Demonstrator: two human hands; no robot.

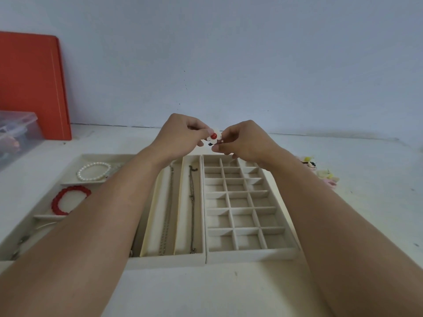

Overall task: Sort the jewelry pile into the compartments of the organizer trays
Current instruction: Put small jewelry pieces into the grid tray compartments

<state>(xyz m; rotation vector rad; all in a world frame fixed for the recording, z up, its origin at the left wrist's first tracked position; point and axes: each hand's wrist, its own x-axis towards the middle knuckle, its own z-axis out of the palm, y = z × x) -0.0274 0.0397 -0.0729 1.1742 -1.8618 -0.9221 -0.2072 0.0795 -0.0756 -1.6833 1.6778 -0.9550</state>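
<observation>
Near: bare counter (183,291) strip, both forearms crossing it toward the far side. Three beige trays side by side on counter. Left tray (87,157): wide compartments, red bracelet (68,199) in middle one, pearl bracelet (93,171) in compartment beyond it, thin metal pieces in nearest compartment, partly hidden by left forearm, type unclear. Middle tray (169,259): long slots running near to far, chain (168,213) lying lengthwise in one slot, darker chain (192,209) lengthwise in slot just right of it. Right tray (251,253): grid of small square cells, touching middle tray along its left wall; far right corner hidden behind right hand. Above far edge of trays, raised off counter: left hand (180,136) and right hand (242,143) close together, fingers of both curled, pinching flower earring (214,135) between them, white petals, red bead centre. Right fingers on its right and lower side; small dark bit under flower, unclear what. Right of right tray, partly behind right forearm: jewelry pile (320,172), small pale yellow and pink pieces on counter. Far left: clear box (16,131) on counter, orange board (32,85) upright behind it against wall (229,53).
</observation>
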